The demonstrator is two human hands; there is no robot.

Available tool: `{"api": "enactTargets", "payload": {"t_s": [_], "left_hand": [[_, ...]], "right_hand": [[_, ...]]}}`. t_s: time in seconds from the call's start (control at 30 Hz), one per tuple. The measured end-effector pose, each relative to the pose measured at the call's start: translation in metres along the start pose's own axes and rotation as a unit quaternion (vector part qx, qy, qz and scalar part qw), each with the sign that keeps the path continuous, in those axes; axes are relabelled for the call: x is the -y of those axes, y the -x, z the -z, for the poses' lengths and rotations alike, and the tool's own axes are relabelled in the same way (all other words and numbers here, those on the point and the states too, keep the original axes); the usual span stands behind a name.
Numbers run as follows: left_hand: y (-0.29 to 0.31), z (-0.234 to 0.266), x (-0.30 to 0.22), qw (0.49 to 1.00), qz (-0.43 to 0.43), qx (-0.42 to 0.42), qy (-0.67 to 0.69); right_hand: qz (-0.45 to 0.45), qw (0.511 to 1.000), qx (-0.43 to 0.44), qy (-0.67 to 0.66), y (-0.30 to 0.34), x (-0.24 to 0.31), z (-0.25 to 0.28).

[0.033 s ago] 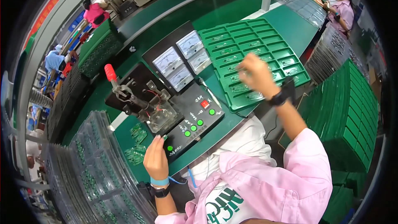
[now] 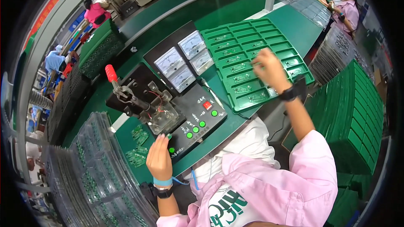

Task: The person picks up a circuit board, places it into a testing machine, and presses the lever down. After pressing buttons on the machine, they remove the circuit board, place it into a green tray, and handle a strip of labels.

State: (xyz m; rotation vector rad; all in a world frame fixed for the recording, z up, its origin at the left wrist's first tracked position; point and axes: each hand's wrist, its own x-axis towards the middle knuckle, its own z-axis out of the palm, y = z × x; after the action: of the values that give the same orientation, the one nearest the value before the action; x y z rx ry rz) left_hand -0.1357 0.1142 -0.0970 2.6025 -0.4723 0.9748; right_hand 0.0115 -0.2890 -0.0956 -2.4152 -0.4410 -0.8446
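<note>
My left hand, with a blue band at its wrist, is closed at the front edge of a black test box. A small green circuit board pokes out at its fingertips, mostly hidden. Over the right part of a green compartment tray hovers my right hand; its curled fingers are smeared by motion and anything in them is hidden. Circuit boards lie in several tray pockets. Left of the box's buttons stands a clamp fixture with a red-handled lever raised.
Loose circuit boards lie left of my left hand. Stacked clear trays stand at the left, stacked green trays at the right. Panel meters rise behind the box. A co-worker is at the far right.
My right hand has moved a little right and away from me over the tray, uncovering boards in its pockets. My left hand has barely shifted.
</note>
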Motion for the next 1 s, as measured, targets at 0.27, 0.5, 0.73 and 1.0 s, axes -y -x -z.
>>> {"api": "enactTargets", "payload": {"t_s": [0.27,0.5,0.73,1.0], "left_hand": [[-0.029,-0.037,-0.024,0.995,0.023,0.093,0.004],[-0.018,-0.028,-0.041,0.987,0.030,0.157,0.028],[-0.014,-0.033,-0.044,0.982,0.039,0.185,-0.008],[-0.022,-0.032,-0.045,0.980,0.047,0.193,0.013]], "right_hand": [[-0.091,0.971,0.039,0.218,0.048,-0.169,0.046],[-0.086,0.974,0.061,0.199,0.015,-0.095,0.032],[0.111,0.986,0.117,0.045,-0.005,0.048,0.002],[0.247,0.934,0.085,-0.246,-0.056,0.177,-0.035]]}}
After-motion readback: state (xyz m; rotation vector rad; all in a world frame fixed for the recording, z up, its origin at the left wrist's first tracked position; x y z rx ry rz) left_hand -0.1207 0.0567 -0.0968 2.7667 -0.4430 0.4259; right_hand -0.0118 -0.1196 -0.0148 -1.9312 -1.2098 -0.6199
